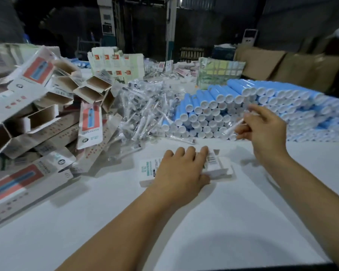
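Observation:
A small white carton (pixel 217 166) with printed labels lies flat on the white table (pixel 204 222). My left hand (pixel 181 171) lies on top of it, fingers stretched over its far edge. My right hand (pixel 262 128) hovers above the table to the right and pinches a white brush head in a clear plastic wrapper (pixel 234 127). Just behind that hand is a stack of blue tubes with white caps (pixel 233 106), lying on their sides.
A heap of clear-wrapped brush heads (pixel 145 112) sits at centre. Open empty cartons (pixel 47 106) with red and blue print pile up at left. Bundles of flat cartons (pixel 115 63) and brown cardboard boxes (pixel 294 63) stand at the back.

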{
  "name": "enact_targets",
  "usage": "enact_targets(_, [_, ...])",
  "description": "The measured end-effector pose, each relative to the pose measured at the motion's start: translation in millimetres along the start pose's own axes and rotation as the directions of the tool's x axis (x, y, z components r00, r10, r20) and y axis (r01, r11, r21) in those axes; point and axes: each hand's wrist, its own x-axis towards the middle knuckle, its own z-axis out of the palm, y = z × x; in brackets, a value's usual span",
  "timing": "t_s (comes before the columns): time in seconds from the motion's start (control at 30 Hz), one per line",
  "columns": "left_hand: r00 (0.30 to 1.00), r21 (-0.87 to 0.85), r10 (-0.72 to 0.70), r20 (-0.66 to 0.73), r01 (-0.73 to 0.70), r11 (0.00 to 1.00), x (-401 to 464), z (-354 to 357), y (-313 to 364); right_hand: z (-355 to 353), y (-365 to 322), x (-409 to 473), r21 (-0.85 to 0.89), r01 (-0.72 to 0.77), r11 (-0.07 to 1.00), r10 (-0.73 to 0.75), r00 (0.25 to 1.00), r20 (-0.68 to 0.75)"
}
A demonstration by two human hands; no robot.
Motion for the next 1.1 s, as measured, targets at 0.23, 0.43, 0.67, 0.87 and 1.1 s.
enact_targets(0.23, [0.994, 0.016, -0.092, -0.054, 0.093, 0.996, 0.0, -1.5, -7.7, -22.7, 31.1, -33.9, 0.305, -0.290, 0.907, 0.333, 0.937, -0.101])
enact_targets(0.43, [0.991, 0.052, -0.091, -0.098, 0.096, 0.994, -3.0, -5.1, -4.3, -15.3, 27.0, -37.6, 0.281, -0.179, 0.943, 0.232, 0.957, -0.171])
enact_targets(0.67, [0.980, 0.015, -0.020, -0.199, 0.023, 1.000, -0.6, -7.0, 11.4, 5.3, 34.9, -63.2, -0.057, -0.154, 0.986, 0.158, 0.984, 0.076])
enact_targets(0.87, [0.968, -0.008, -0.057, -0.243, 0.057, 0.998, 2.3, -9.9, 3.0, -5.7, 27.4, -67.1, -0.088, 0.007, 0.996, -0.009, 1.000, -0.028])
enact_targets(1.1, [0.964, 0.000, -0.154, -0.217, 0.157, 0.988, 7.7, -8.3, -2.1, 0.9, 25.9, -86.5, -0.196, 0.230, 0.953, -0.198, 0.965, 0.169])
